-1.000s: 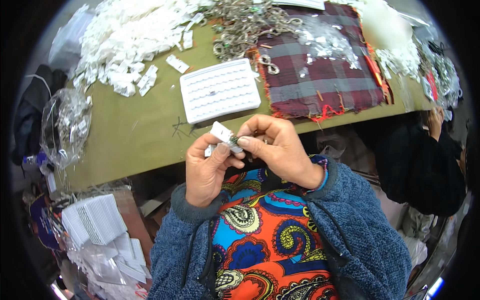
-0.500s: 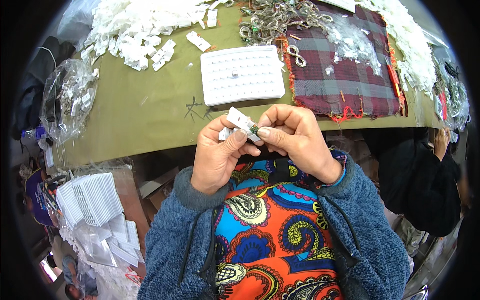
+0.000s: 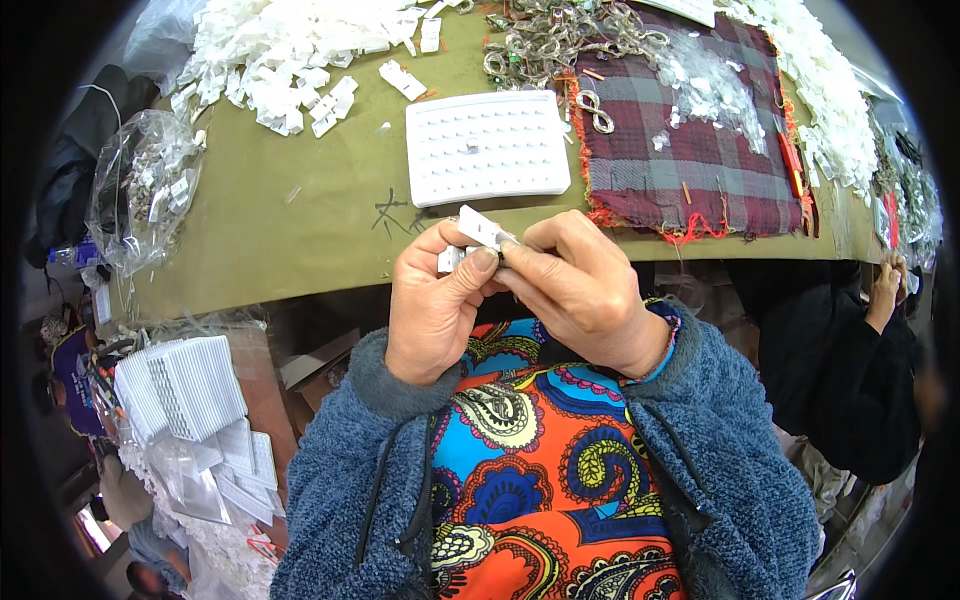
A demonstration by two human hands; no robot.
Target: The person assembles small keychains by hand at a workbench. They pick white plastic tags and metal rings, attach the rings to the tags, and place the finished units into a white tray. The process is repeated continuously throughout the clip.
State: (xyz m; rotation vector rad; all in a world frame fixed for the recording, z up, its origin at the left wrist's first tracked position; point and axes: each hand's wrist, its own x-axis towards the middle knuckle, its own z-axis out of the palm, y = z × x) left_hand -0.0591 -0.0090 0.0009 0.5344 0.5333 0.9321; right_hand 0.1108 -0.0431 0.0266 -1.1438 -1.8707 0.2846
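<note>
While both hands meet above the near edge of the desk [image 3: 270, 240], the left hand [image 3: 432, 322] pinches a white piece [image 3: 478, 226] between thumb and fingers, its flat far end sticking up and out. A second white piece [image 3: 450, 260] shows lower down, tucked against the left fingers. The right hand [image 3: 590, 285] brings its thumb and index finger to the first piece's right end; the fingertips cover that spot, so I cannot tell whether they grip it or only press.

As I judge it, this piece is partway through being handled: it has not been let go, and both hands are busy on it. Plenty seems left, since a large heap of white pieces [image 3: 280, 60] covers the far left of the desk, with a loose piece [image 3: 402, 80] lying apart from it. Just beyond the hands sits a white tray [image 3: 430, 188] with rows of small bumps and one small greyish object [image 3: 473, 146] on it. How many pieces are finished, I cannot tell.
</note>
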